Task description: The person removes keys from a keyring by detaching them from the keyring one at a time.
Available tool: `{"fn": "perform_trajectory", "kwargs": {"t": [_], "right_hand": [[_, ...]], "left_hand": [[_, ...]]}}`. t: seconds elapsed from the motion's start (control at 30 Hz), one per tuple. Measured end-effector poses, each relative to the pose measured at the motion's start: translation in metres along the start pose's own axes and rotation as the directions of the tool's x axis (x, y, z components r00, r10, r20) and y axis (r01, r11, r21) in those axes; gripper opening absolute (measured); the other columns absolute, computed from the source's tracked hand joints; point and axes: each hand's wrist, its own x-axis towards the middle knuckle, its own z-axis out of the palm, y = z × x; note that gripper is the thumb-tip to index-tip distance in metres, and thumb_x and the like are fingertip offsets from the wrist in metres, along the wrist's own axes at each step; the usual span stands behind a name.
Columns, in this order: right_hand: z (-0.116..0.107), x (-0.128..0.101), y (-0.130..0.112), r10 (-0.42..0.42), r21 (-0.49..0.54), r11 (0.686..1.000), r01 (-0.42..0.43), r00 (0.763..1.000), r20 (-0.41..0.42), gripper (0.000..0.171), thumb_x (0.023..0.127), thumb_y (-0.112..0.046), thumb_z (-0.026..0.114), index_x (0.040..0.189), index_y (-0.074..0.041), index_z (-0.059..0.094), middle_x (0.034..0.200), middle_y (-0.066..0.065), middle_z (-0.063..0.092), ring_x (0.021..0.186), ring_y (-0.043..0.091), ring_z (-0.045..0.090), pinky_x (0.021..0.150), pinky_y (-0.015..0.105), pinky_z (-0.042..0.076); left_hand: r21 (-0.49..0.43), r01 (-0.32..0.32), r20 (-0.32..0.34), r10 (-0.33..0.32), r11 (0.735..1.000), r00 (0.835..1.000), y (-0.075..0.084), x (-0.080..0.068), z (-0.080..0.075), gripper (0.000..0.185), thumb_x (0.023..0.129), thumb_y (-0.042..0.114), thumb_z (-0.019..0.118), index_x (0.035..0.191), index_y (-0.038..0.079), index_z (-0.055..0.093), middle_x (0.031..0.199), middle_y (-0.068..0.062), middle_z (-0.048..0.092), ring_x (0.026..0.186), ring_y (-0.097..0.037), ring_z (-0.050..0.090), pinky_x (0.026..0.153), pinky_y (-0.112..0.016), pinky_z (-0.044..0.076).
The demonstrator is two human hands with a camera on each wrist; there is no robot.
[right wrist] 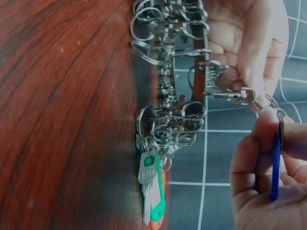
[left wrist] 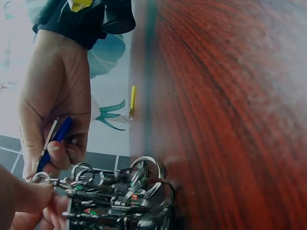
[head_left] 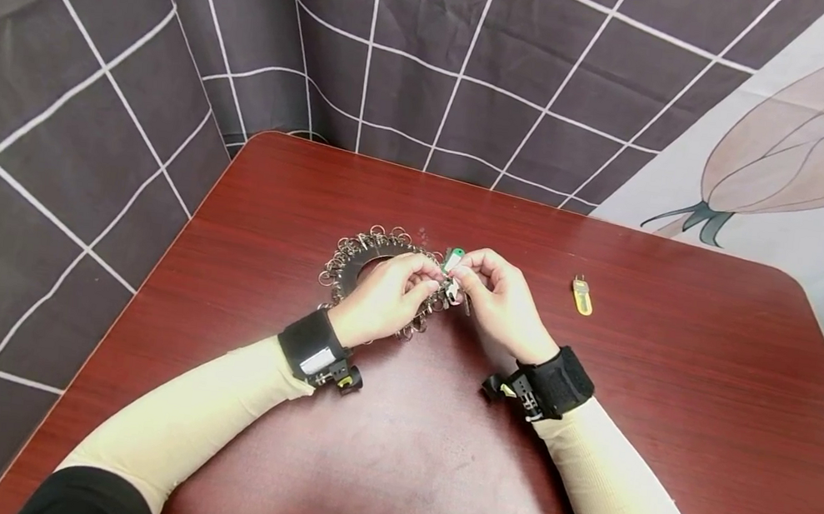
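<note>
One large key ring holder (head_left: 373,265), a dark disc rimmed with many small metal split rings and clips, lies on the red-brown bench (head_left: 666,418); it serves as the landmark here. The rings are too many and too tangled to count.

Two hands meet at the holder's right edge. The left hand (head_left: 385,296) rests over the holder's near-right rim, its fingers curled and pinching one clip (right wrist: 230,93) that hangs off the rim. The right hand (head_left: 498,295), just right of the holder, pinches one blue-tagged key (right wrist: 276,163) between thumb and fingers, close to that clip.

At the holder's right rim, between the two hands, one green-tagged key (head_left: 454,257) sticks up; the right wrist view shows an orange tag (right wrist: 156,223) under it.

One yellow-tagged key (head_left: 582,295) lies alone on the bench, well to the right of the holder.
</note>
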Motion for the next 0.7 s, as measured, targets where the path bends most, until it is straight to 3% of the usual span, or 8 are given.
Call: {"fn": "perform_trajectory", "kwargs": {"t": [0.13,0.3,0.47,0.53,0.7], "right_hand": [[-0.001,0.003,0.019,0.005,0.035,0.999,-0.005,1.0,-0.001,0.012,0.095,-0.004,0.059,0.099,0.007,0.059,0.078,0.017,0.061,0.063,0.024,0.058,0.053,0.021,0.043],[0.0,0.002,0.018,0.073,0.01,0.997,-0.074,0.997,0.027,0.011,0.096,-0.007,0.06,0.101,0.003,0.06,0.076,0.012,0.063,0.063,0.027,0.063,0.053,0.022,0.044],[0.0,-0.001,0.003,0.123,-0.023,0.992,-0.122,0.988,0.096,0.01,0.095,-0.005,0.059,0.099,0.004,0.061,0.073,0.015,0.065,0.065,0.031,0.064,0.055,0.022,0.045],[0.001,-0.002,-0.005,0.129,-0.02,0.992,-0.127,0.983,0.132,0.009,0.094,-0.003,0.06,0.098,0.005,0.062,0.072,0.017,0.065,0.066,0.035,0.063,0.056,0.024,0.046],[0.002,-0.002,-0.012,0.144,0.003,0.989,-0.148,0.968,0.207,0.01,0.091,-0.001,0.065,0.097,0.005,0.06,0.079,0.023,0.063,0.067,0.032,0.064,0.06,0.033,0.051]], "left_hand": [[0.015,0.013,0.016,-0.014,1.0,1.0,-0.002,0.0,0.002,0.008,0.094,0.012,0.062,0.102,0.01,0.065,0.092,0.002,0.061,0.076,-0.008,0.059,0.07,-0.024,0.049],[0.032,0.03,0.009,-0.03,0.999,1.0,-0.005,-0.001,0.002,0.007,0.094,0.014,0.062,0.101,0.012,0.064,0.083,0.004,0.061,0.072,-0.008,0.057,0.068,-0.025,0.048],[0.017,0.057,-0.04,-0.057,0.998,0.998,-0.007,-0.001,0.0,0.007,0.095,0.011,0.059,0.101,0.011,0.061,0.085,0.003,0.062,0.076,-0.01,0.058,0.07,-0.026,0.048],[0.004,0.06,-0.07,-0.059,0.998,0.996,-0.007,0.0,-0.001,0.008,0.095,0.01,0.058,0.102,0.011,0.061,0.087,0.002,0.062,0.078,-0.01,0.058,0.072,-0.026,0.048],[-0.011,0.049,-0.111,-0.05,0.999,0.993,-0.006,0.002,-0.002,0.01,0.096,0.01,0.057,0.104,0.01,0.061,0.088,0.001,0.061,0.078,-0.01,0.058,0.072,-0.026,0.048]]}}
